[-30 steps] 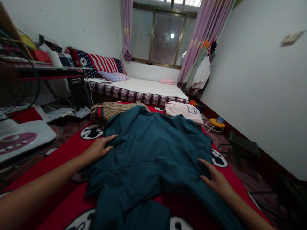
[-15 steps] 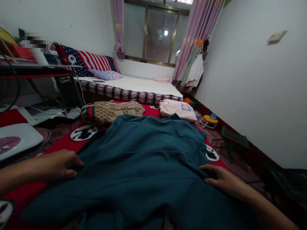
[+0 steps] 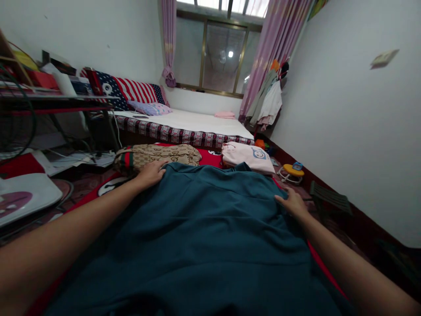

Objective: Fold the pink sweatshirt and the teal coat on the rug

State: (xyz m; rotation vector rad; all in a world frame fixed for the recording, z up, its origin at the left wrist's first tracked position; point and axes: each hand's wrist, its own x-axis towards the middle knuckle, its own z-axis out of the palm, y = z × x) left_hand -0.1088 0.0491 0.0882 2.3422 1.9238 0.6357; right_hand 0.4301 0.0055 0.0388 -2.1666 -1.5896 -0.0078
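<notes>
A dark teal garment [image 3: 210, 228] lies spread over a red cloth with black-and-white round prints [image 3: 110, 185], creased across its middle. At its far left corner, my left hand [image 3: 151, 174] has its fingers closed on the fabric edge. My right hand [image 3: 294, 204] pinches the garment's right edge, lower than the left hand, with thumb and fingers around a fold. The garment's near end runs out of view at the bottom, so its exact kind is hard to tell.
Beyond the garment lie a tan patterned folded garment [image 3: 171, 153] and a folded pink garment [image 3: 246, 156]. A bed [image 3: 197, 120] stands under the window. A cluttered desk [image 3: 62, 101] is at left; a yellow stool [image 3: 292, 170] and a dark folding stool [image 3: 330, 197] are at right.
Both hands have moved away from me along the garment, the left one farthest, up to its far left corner. The right hand has slid up the right edge. The view has tilted slightly up.
</notes>
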